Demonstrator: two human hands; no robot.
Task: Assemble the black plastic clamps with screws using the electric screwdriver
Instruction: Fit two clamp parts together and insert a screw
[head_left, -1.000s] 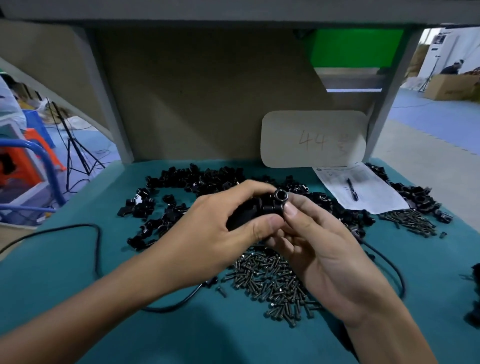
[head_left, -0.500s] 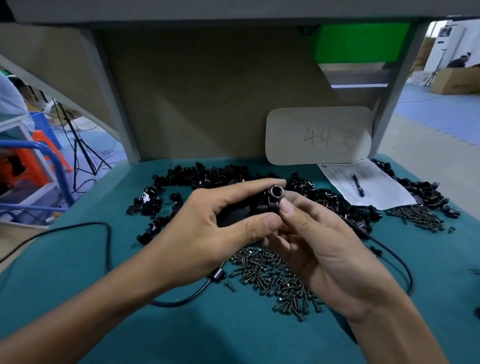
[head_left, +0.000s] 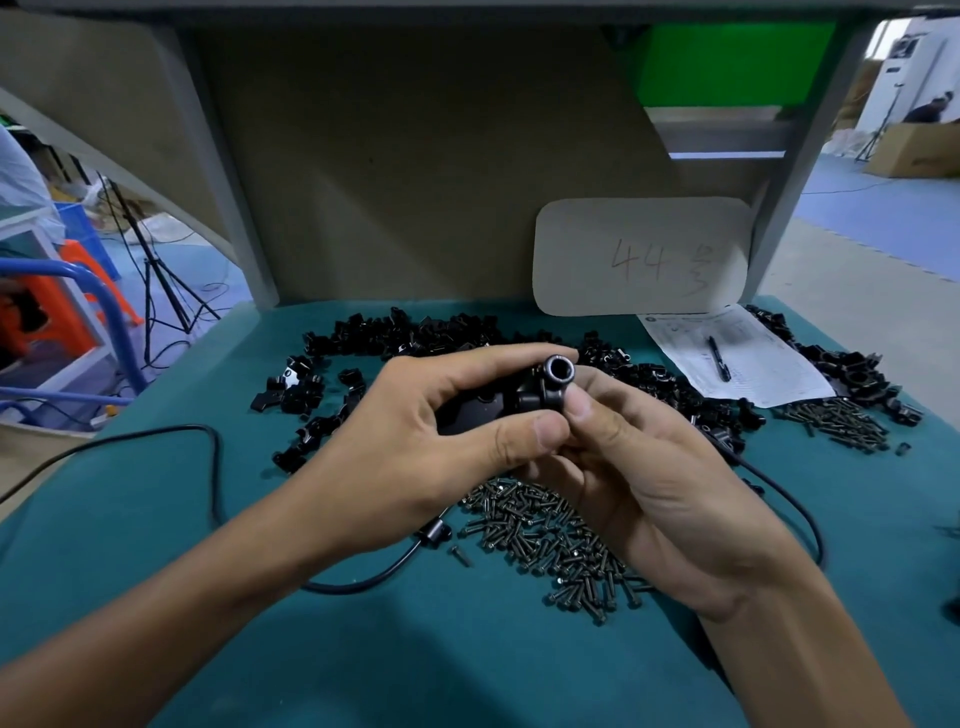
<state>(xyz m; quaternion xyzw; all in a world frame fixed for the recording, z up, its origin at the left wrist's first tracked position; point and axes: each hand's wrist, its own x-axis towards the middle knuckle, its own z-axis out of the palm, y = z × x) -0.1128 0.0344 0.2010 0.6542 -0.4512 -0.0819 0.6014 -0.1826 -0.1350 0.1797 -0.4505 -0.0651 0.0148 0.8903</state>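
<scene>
Above the green table (head_left: 130, 525), my left hand (head_left: 415, 457) grips a smooth black body, apparently the electric screwdriver (head_left: 470, 413). My right hand (head_left: 649, 493) pinches a small black clamp (head_left: 558, 370) against its front end, thumb on the near side. The clamp's round tube opening faces me. A heap of dark screws (head_left: 550, 540) lies on the table under my hands. Loose black clamps (head_left: 415, 332) are spread behind them.
A black cable (head_left: 208, 441) loops across the table's left side and under my hands. At the right lie a paper with a pen (head_left: 737, 353), more clamps (head_left: 852, 369) and a second screw pile (head_left: 836, 423). A card marked 44 (head_left: 641, 254) leans on the back panel.
Both hands stay together on the same parts. The clamp's tube end has turned a little more toward me, and the view has shifted slightly.
</scene>
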